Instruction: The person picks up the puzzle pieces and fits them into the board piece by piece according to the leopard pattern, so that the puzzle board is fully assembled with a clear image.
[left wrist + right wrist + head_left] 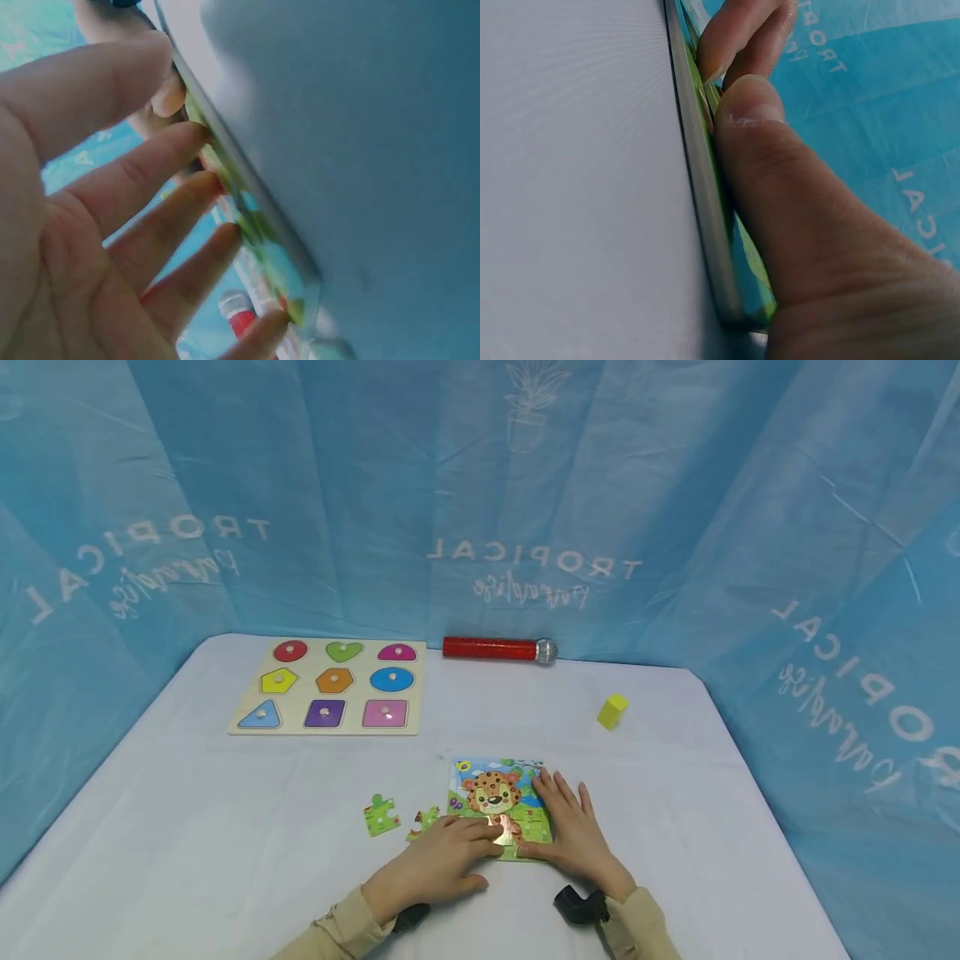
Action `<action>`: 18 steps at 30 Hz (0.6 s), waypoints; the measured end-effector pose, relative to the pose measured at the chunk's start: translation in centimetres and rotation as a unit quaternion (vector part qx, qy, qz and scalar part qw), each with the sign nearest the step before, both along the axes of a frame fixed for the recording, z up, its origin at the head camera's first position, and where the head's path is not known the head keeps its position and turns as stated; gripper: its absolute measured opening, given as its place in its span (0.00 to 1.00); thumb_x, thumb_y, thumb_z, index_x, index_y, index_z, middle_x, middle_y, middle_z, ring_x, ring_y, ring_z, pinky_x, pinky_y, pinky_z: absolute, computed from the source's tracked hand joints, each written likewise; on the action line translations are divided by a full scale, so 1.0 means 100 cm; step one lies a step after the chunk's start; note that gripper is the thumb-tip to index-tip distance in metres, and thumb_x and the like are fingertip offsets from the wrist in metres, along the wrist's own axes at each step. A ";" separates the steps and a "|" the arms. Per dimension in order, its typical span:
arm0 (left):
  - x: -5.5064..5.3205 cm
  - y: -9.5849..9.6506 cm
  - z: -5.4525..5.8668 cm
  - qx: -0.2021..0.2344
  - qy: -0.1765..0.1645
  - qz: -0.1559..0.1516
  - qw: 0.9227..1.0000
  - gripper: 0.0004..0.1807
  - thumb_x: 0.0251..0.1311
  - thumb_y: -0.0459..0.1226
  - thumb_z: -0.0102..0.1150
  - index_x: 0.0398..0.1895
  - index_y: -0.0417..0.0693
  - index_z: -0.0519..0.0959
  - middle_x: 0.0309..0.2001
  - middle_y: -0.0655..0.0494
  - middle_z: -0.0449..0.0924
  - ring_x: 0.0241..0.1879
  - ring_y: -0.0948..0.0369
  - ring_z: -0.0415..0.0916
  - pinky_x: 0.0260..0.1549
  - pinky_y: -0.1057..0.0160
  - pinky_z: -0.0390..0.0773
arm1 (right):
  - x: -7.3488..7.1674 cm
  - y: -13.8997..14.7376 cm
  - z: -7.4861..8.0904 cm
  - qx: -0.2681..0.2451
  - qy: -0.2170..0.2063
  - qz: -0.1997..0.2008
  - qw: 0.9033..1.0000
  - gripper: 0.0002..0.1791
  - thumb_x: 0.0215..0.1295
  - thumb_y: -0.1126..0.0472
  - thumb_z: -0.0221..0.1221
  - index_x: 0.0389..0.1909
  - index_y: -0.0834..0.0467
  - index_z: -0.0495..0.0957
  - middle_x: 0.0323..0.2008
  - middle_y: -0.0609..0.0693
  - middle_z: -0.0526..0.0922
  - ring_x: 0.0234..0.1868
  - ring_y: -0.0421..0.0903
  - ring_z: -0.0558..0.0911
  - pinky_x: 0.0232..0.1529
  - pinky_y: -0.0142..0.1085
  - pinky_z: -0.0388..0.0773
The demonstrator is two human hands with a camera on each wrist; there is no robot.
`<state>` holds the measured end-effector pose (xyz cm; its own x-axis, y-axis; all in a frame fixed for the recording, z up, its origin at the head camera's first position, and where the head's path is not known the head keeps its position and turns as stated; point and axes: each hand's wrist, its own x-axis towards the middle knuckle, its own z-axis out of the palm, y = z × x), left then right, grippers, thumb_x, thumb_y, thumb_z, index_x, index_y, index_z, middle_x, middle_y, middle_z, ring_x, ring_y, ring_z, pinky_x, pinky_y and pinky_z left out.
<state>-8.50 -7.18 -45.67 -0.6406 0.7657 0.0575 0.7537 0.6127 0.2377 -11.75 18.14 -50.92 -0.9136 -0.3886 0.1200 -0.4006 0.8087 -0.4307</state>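
Note:
A leopard jigsaw puzzle (495, 792) in a thin square tray lies flat near the front middle of the table. My left hand (446, 857) reaches over its lower left part, and the straight fingertips press on the pieces; in the left wrist view those fingers (161, 236) are spread along the picture. On the right side, my right hand (573, 833) rests with extended fingers on the upper right edge, its thumb (757, 142) lying on the lower right part. One loose puzzle piece (381, 816) is left of the tray; another piece (424, 820) lies beside my left hand, partly hidden.
A wooden shape board (291, 702) with knobbed pieces lies at the back left. Near the back edge is a red toy microphone (491, 648), and a yellow block (613, 711) sits to the right. Blue printed curtains (375, 510) surround the white table (225, 827).

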 end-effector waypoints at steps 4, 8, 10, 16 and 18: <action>-0.004 -0.005 0.001 0.004 -0.045 0.012 0.999 0.23 0.59 0.49 0.63 0.58 0.57 0.79 0.64 0.60 0.74 0.65 0.57 0.70 0.61 0.48 0.71 | 0.000 0.001 0.000 0.005 -0.005 0.000 1.000 0.59 0.45 0.31 0.67 0.74 0.58 0.57 0.74 0.58 0.57 0.75 0.61 0.54 0.72 0.64 0.39; -0.005 -0.006 0.000 0.008 -0.076 0.009 0.997 0.24 0.60 0.50 0.62 0.60 0.59 0.78 0.64 0.62 0.74 0.66 0.58 0.68 0.62 0.46 0.69 | 0.001 0.000 -0.001 0.003 0.001 0.000 1.000 0.59 0.45 0.31 0.67 0.73 0.59 0.58 0.74 0.59 0.58 0.75 0.61 0.55 0.71 0.65 0.40; -0.003 -0.003 -0.001 0.002 -0.073 0.004 0.997 0.25 0.60 0.52 0.62 0.61 0.60 0.77 0.65 0.63 0.73 0.67 0.59 0.67 0.62 0.45 0.69 | 0.001 0.001 -0.001 -0.002 0.012 0.001 1.000 0.59 0.45 0.29 0.65 0.73 0.59 0.58 0.73 0.59 0.59 0.74 0.62 0.57 0.70 0.65 0.41; -0.002 0.001 -0.001 -0.002 -0.074 0.001 0.997 0.26 0.60 0.53 0.62 0.62 0.61 0.76 0.67 0.65 0.71 0.68 0.60 0.66 0.65 0.39 0.64 | 0.000 0.000 -0.002 -0.014 0.016 0.005 1.000 0.60 0.46 0.26 0.63 0.73 0.59 0.58 0.74 0.59 0.59 0.74 0.63 0.57 0.70 0.66 0.41; -0.006 -0.002 -0.002 0.026 -0.105 0.001 0.994 0.25 0.61 0.51 0.62 0.62 0.60 0.76 0.65 0.65 0.73 0.67 0.60 0.67 0.66 0.39 0.62 | 0.000 0.000 -0.002 -0.019 0.010 0.005 1.000 0.60 0.45 0.27 0.63 0.73 0.59 0.58 0.74 0.60 0.58 0.74 0.63 0.56 0.71 0.65 0.39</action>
